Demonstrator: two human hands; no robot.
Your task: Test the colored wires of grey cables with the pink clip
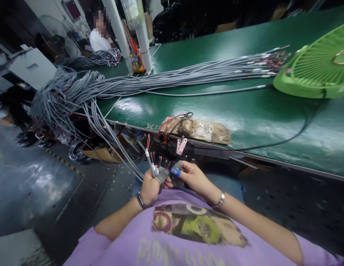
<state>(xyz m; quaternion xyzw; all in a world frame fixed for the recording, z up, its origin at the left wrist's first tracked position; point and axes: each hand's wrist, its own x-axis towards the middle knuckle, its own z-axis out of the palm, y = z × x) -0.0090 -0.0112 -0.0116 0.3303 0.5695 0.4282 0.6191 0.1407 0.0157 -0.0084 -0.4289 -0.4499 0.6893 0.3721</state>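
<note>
In the head view, my left hand [150, 187] is closed around the ends of several grey cables [151, 164], close to my lap. Thin coloured wires fan out of the cable ends above that hand. My right hand [192, 178] is just to the right, thumb and fingers pinched together by the wire tips. Whatever sits in this pinch is too small to make out. Grey wrappings cover fingers on both hands, and blue tape goes round a right-hand digit. Just beyond my hands, a pink clip [181, 146] hangs at the bench edge.
A green bench [260, 122] runs across, carrying a long bundle of grey cables [161, 81] that spills off its left end. A wooden block [219, 133] with wires lies at the near edge. A green fan [305, 74] stands right. Another person [100, 38] is behind, left.
</note>
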